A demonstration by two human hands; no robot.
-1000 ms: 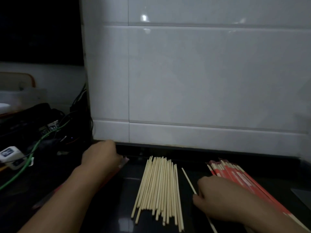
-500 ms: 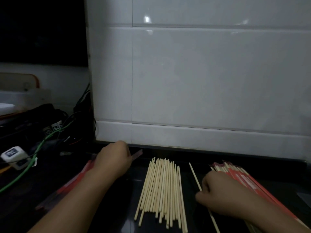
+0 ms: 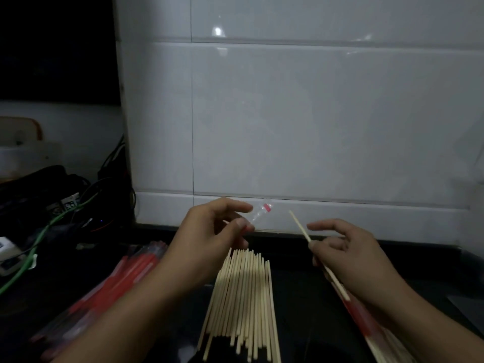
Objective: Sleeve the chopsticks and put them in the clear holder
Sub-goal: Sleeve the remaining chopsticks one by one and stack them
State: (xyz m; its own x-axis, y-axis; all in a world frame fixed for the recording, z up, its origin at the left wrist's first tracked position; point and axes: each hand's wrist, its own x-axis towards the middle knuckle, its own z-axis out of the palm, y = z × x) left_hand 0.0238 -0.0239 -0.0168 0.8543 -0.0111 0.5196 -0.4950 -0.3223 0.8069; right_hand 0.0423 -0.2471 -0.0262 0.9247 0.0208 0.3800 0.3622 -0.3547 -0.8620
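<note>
Both hands have lifted off the counter since half a second ago. Left hand (image 3: 209, 239) pinches a clear sleeve (image 3: 260, 213); right hand (image 3: 348, 255) closes on one chopstick (image 3: 301, 226), tip near the sleeve mouth, apart. Loose chopsticks (image 3: 243, 297) lie below, between them. Insertion next, I judge. Holder not in view.

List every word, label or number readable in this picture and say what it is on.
None can be read.
Clear sleeve in the left hand: a red patch, no legible text.
Small labels among the cables: print too small and dark to read.
Red sleeves on the counter: no lettering can be made out.
Loose chopsticks: no markings visible.
</note>
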